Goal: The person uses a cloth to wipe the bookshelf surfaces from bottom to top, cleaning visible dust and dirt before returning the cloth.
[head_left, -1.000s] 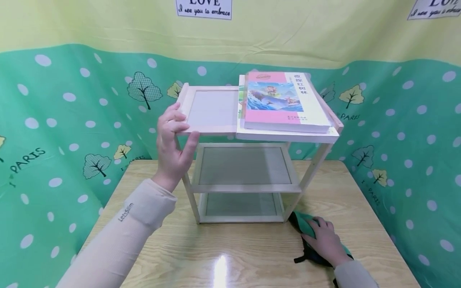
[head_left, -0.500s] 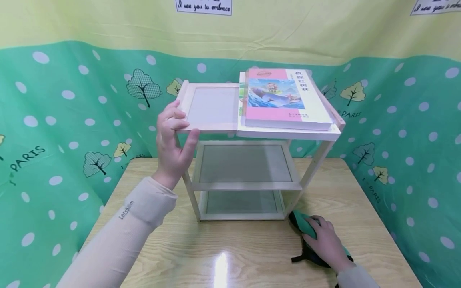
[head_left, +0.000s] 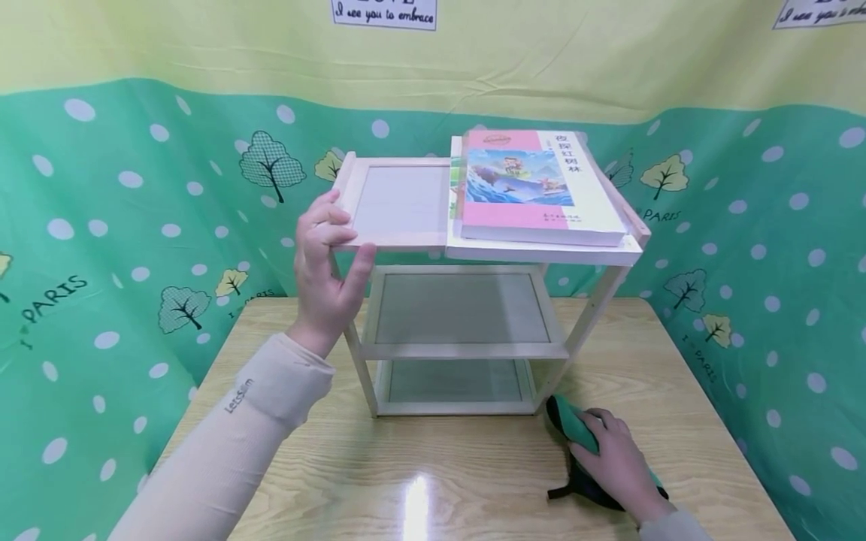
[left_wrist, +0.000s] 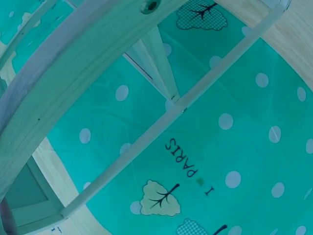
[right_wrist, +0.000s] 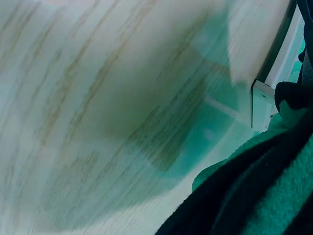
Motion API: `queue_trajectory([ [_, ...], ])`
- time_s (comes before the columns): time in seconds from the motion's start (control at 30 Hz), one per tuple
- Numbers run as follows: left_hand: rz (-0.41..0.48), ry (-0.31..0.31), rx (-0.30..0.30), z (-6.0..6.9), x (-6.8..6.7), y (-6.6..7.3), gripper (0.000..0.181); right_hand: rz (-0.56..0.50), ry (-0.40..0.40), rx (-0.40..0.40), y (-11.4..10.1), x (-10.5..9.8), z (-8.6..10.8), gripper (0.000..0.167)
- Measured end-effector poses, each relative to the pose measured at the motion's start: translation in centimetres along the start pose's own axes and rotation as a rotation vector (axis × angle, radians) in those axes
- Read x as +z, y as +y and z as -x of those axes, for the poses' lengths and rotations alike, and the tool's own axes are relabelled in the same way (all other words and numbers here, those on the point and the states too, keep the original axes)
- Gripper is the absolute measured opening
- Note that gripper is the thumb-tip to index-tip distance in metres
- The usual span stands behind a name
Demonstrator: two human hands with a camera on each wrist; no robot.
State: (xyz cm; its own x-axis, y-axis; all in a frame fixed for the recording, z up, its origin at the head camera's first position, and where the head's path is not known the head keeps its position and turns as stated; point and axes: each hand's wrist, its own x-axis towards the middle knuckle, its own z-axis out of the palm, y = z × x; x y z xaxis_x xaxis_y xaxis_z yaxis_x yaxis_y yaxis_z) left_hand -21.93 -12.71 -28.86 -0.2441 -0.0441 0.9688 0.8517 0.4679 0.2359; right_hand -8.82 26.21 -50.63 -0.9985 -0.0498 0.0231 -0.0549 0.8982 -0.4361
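Observation:
A pale wooden three-tier shelf (head_left: 463, 351) stands on the table. My left hand (head_left: 328, 270) grips the left front corner of its top tier, thumb under the edge and fingers over the side. The left wrist view shows the shelf's frame (left_wrist: 63, 93) close up. At the lower right, my right hand (head_left: 619, 462) holds a green and black cloth item (head_left: 571, 422) on the table beside the shelf's right front leg. In the right wrist view the dark and green fabric (right_wrist: 264, 181) fills the lower right; the hand is hidden there.
Books (head_left: 517, 218) are stacked on the right half of the top tier. The wooden table (head_left: 325, 473) extends around the shelf, and a green and yellow patterned curtain (head_left: 135, 248) hangs behind and at both sides.
The right hand and the cloth item have shifted slightly right, with the cloth's front edge farther from the shelf leg. The left hand keeps its grip on the shelf corner.

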Motion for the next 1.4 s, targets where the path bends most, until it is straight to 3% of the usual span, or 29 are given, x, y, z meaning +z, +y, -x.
queue_trajectory([
  [0.53, -0.002, -0.008, 0.004, -0.1, 0.0, 0.1, 0.04, -0.026, 0.024, -0.018, -1.3, -0.2, 1.3, 0.052],
  [1.03, 0.012, 0.006, -0.008, -0.1, 0.1, 0.1, 0.041, -0.083, 0.078, -0.138, -4.7, 1.7, 0.5, 0.044],
  [1.4, -0.007, -0.005, -0.01, -0.1, 0.0, 0.1, 0.039, -0.089, 0.127, -0.227, -6.0, 3.4, -0.6, 0.046],
])
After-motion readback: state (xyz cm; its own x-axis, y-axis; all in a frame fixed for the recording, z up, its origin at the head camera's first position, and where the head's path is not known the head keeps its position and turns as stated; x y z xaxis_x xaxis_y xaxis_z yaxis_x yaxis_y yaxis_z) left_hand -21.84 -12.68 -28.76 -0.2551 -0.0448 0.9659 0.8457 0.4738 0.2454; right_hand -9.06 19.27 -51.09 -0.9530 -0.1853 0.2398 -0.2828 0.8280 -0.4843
